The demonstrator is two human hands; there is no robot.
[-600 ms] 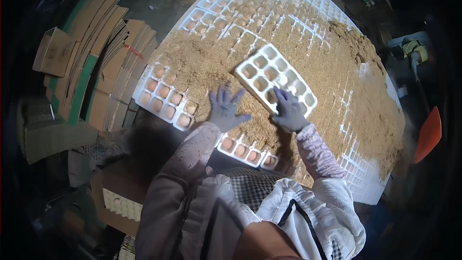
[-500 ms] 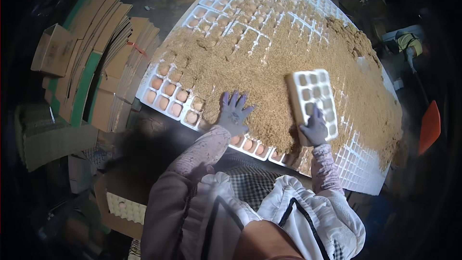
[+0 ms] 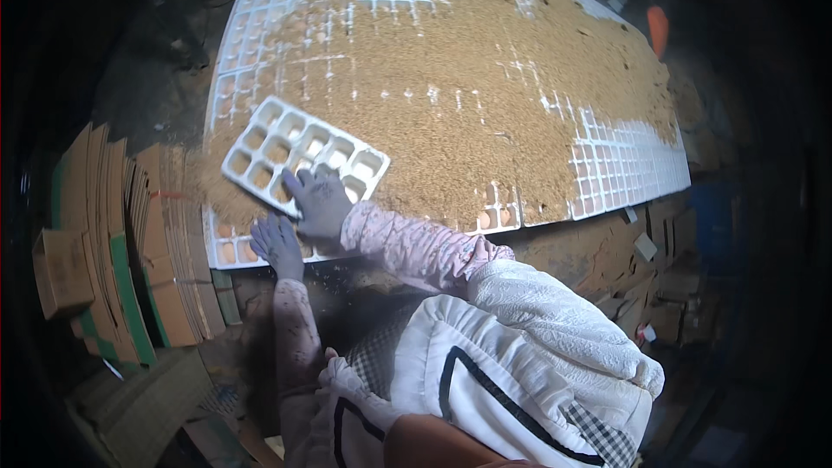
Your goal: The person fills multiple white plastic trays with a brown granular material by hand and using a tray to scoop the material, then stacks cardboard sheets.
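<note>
A white foam egg tray [image 3: 305,152] with square cups lies tilted on loose brown, husk-like grain [image 3: 451,147]. My right hand [image 3: 322,206], in a grey-purple glove, grips this tray along its near side. Just left of it, my gloved left hand [image 3: 279,248] has its fingers stretched out at the near edge, above a row of round eggs [image 3: 228,251] in a white foam tray. Grain covers most of the trays spread across the table. A few more eggs [image 3: 496,218] show at the near edge, right of my right arm.
Flattened cardboard boxes [image 3: 130,251] stand stacked at the left, with a small open carton [image 3: 65,273] against them. An orange blade-shaped thing [image 3: 658,32] is beyond the far right edge. White gridded trays [image 3: 628,165] show uncovered at the right, and cardboard pieces [image 3: 598,260] lie below.
My right hand has swept the foam tray leftward across the grain, close to my left hand. My left hand has moved to the near left corner. The view has shifted right.
</note>
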